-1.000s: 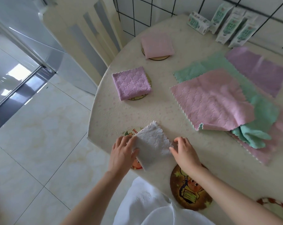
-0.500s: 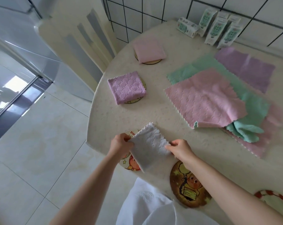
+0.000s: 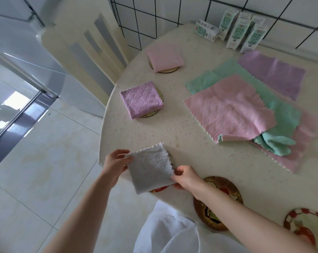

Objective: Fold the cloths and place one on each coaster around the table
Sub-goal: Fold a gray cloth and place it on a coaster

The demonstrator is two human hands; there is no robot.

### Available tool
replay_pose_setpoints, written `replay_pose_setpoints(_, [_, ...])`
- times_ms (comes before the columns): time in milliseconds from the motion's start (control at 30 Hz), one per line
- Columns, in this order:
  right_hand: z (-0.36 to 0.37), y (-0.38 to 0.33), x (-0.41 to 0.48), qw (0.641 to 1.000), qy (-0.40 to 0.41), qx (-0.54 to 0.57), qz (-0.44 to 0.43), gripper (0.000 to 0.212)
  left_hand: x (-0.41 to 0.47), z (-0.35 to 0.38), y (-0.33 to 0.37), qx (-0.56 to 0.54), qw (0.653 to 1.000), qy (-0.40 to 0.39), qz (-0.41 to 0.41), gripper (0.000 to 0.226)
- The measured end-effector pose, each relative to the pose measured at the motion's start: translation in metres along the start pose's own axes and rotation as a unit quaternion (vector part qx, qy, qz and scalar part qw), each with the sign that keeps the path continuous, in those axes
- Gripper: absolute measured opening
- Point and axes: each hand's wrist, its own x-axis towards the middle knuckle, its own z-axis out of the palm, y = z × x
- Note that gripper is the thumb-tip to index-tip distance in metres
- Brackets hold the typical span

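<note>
Spotter: Cloth (image 3: 150, 170), grey, folded to a small square, at the near left edge of the table (image 3: 145, 130). Both hands are on it.

Recorder: Grips?

Spotter: Left hand (image 3: 118, 161) pinches the cloth's left corner, thumb and fingers closed on the fabric. Right hand (image 3: 186, 178) pinches the near right edge the same way.

Recorder: Cloth on a coaster?

Spotter: It is over one. A printed coaster (image 3: 159, 189) shows only as a red sliver under the cloth's near edge. Whether the cloth rests flat on it or hangs just above, I cannot tell.

Recorder: Other coasters?

Spotter: Brown coaster (image 3: 208, 215) just right of the hands, bare, partly crossed by the right forearm. Red-and-white coaster (image 3: 304, 229) further right, bare. Up the left side, a folded purple cloth (image 3: 141, 99) sits on its coaster (image 3: 154, 114). Beyond it, a folded pink cloth (image 3: 164, 56) sits on a far coaster (image 3: 165, 71).

Recorder: Unfolded stock?

Spotter: Loose pile, right of centre. Pink sheet (image 3: 227, 110) on top, green sheet (image 3: 282, 114) under it, purple sheet (image 3: 273, 73) on the far side, and another pink one (image 3: 291, 157) at the bottom, showing on the near right.

Recorder: Surroundings?

Spotter: Small cartons (image 3: 242, 33) by the far tiled wall, cream chair (image 3: 85, 52) at the far left.
</note>
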Motion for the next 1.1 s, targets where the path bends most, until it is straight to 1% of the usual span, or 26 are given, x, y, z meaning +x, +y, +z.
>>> replay_pose_setpoints(100, [0.005,0.006,0.003,0.999,0.023,-0.028,0.007,0.014,0.005,0.000,-0.006,0.020,0.999,0.028,0.015,0.021])
replay_pose_setpoints(233, [0.004,0.005,0.004,0.993,0.054,-0.106,-0.007,0.020,0.011,-0.001,-0.014,0.120,0.987,0.091,0.057,0.018])
replay_pose_setpoints(333, [0.002,0.003,0.000,0.981,0.066,-0.178,-0.031,0.025,0.009,-0.001,-0.012,0.199,0.969,0.117,0.087,0.015])
replay_pose_setpoints(400, [0.000,0.006,-0.001,0.980,0.067,-0.185,-0.041,0.026,0.009,0.000,-0.009,0.268,0.949,0.119,0.113,0.014])
replay_pose_setpoints(500, [-0.009,0.010,-0.001,0.975,0.076,-0.203,-0.045,0.017,0.011,0.004,-0.004,0.328,0.923,0.120,0.163,0.021])
replay_pose_setpoints(567, [-0.020,0.011,-0.001,0.970,0.089,-0.220,-0.050,0.010,0.013,0.010,0.002,0.350,0.909,0.105,0.203,0.022])
replay_pose_setpoints(633, [-0.036,0.010,-0.001,0.967,0.101,-0.227,-0.057,0.008,0.013,0.022,0.009,0.368,0.896,0.086,0.234,0.022])
replay_pose_setpoints(833, [-0.096,0.005,-0.003,0.946,0.162,-0.256,-0.115,0.003,0.013,0.075,0.024,0.406,0.865,0.015,0.293,0.021])
replay_pose_setpoints(900, [-0.118,0.002,-0.001,0.928,0.196,-0.281,-0.145,0.002,0.012,0.099,0.027,0.416,0.854,-0.008,0.311,0.023])
replay_pose_setpoints(967, [-0.139,-0.002,0.001,0.907,0.226,-0.308,-0.176,0.007,0.009,0.125,0.030,0.429,0.842,-0.035,0.327,0.026])
replay_pose_setpoints(1033, [-0.158,-0.006,0.005,0.881,0.250,-0.344,-0.207,0.016,0.008,0.151,0.032,0.449,0.821,-0.068,0.345,0.030])
replay_pose_setpoints(1100, [-0.172,-0.008,0.013,0.856,0.261,-0.390,-0.217,0.025,0.006,0.177,0.033,0.474,0.793,-0.102,0.368,0.036])
